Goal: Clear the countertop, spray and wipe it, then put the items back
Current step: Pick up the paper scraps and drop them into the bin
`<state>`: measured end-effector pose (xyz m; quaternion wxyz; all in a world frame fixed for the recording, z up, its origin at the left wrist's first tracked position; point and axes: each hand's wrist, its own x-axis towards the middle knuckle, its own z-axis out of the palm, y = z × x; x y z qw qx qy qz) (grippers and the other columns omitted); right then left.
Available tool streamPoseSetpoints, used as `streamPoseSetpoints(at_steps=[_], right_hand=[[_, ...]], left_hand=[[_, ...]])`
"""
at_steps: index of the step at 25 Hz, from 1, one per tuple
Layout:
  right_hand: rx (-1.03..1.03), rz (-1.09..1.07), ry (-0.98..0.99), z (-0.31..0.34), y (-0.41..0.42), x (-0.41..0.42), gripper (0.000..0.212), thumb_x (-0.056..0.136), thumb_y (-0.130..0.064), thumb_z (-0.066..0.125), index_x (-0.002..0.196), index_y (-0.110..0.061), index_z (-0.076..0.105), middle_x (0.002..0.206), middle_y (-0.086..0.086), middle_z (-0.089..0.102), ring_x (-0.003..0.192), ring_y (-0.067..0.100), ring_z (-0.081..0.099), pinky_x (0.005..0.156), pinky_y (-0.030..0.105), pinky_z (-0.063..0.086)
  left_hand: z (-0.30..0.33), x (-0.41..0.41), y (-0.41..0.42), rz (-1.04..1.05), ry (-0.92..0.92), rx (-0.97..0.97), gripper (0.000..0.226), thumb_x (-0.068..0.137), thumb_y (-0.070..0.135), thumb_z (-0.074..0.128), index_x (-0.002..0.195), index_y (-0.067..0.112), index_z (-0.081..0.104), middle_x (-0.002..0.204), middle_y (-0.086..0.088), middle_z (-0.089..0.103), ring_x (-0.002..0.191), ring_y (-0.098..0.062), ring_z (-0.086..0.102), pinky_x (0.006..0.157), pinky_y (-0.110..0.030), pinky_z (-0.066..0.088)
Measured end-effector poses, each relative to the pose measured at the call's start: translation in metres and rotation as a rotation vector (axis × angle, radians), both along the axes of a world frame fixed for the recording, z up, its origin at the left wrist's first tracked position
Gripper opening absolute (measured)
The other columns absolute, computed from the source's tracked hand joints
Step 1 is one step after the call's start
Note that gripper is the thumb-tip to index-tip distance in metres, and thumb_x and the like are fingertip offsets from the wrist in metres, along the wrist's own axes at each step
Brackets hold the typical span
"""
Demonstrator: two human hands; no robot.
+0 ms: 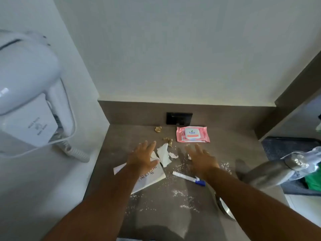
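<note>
The grey countertop (225, 148) is littered with white crumbs. A pink pack of wipes (192, 134) lies near the back wall. Torn white tissue (164, 153) and two brown crumpled scraps (168, 140) sit in the middle. A white printed card (151, 178) lies partly under my left hand (143, 157), which hovers open, fingers spread. A white marker with a blue cap (189, 178) lies just below my right hand (202, 160), open too and holding nothing.
A white wall-mounted hair dryer (29, 91) with a coiled cord hangs at the left. A black socket (179, 118) sits in the backsplash. At the right stand a steel bottle (271, 173) and a dark bin with plastic and green contents (312, 181). A steel object (225, 208) shows under my right forearm.
</note>
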<state>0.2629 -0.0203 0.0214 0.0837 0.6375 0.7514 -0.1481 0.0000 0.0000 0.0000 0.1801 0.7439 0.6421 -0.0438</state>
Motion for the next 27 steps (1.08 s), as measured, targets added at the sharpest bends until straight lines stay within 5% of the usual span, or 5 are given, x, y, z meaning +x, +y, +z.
streamPoseSetpoints(at_steps=[7, 15, 20, 24, 27], right_hand=[[-0.284, -0.009, 0.098, -0.035, 0.014, 0.024, 0.090, 0.081, -0.028, 0.075, 0.153, -0.030, 0.020, 0.157, 0.005, 0.024, 0.128, 0.032, 0.047, 0.102, 0.040, 0.046], [-0.280, 0.091, 0.003, -0.048, 0.007, 0.035, 0.062, 0.089, -0.018, 0.066, 0.146, -0.015, 0.041, 0.155, 0.009, 0.029, 0.130, 0.032, 0.044, 0.103, 0.041, 0.046], [-0.131, 0.086, 0.144, -0.046, 0.010, 0.042, 0.036, 0.093, -0.015, 0.056, 0.129, -0.017, 0.057, 0.126, 0.009, 0.058, 0.107, 0.024, 0.061, 0.089, 0.029, 0.048], [0.043, -0.056, 0.367, -0.028, 0.033, 0.025, 0.011, 0.089, -0.019, 0.064, 0.099, -0.018, 0.068, 0.098, 0.002, 0.062, 0.082, 0.017, 0.058, 0.064, 0.023, 0.039], [0.079, -0.066, 0.441, -0.017, 0.072, -0.001, 0.019, 0.092, -0.019, 0.062, 0.110, -0.015, 0.067, 0.104, 0.007, 0.063, 0.085, 0.020, 0.057, 0.068, 0.027, 0.043]], left_hand=[[-0.017, 0.039, 0.024, 0.083, -0.045, -0.130, 0.096, 0.077, 0.076, 0.057, 0.153, 0.038, 0.012, 0.160, -0.016, 0.014, 0.146, -0.040, 0.016, 0.113, -0.055, 0.028], [-0.038, 0.063, 0.028, 0.112, 0.041, 0.057, 0.043, 0.087, 0.031, 0.065, 0.129, 0.027, 0.056, 0.119, -0.010, 0.059, 0.112, -0.027, 0.057, 0.088, -0.037, 0.049], [-0.033, 0.051, 0.056, 0.102, -0.091, -0.094, 0.012, 0.083, 0.006, 0.066, 0.093, 0.014, 0.066, 0.100, -0.003, 0.065, 0.087, -0.019, 0.061, 0.077, -0.029, 0.048], [-0.009, 0.025, 0.072, 0.317, -0.304, 0.082, 0.020, 0.084, 0.002, 0.054, 0.089, 0.017, 0.066, 0.086, -0.004, 0.067, 0.073, -0.019, 0.062, 0.054, -0.025, 0.041], [0.009, 0.006, 0.094, 0.281, -0.240, 0.151, 0.029, 0.087, 0.003, 0.063, 0.113, 0.016, 0.065, 0.105, -0.012, 0.069, 0.091, -0.025, 0.066, 0.075, -0.038, 0.058]])
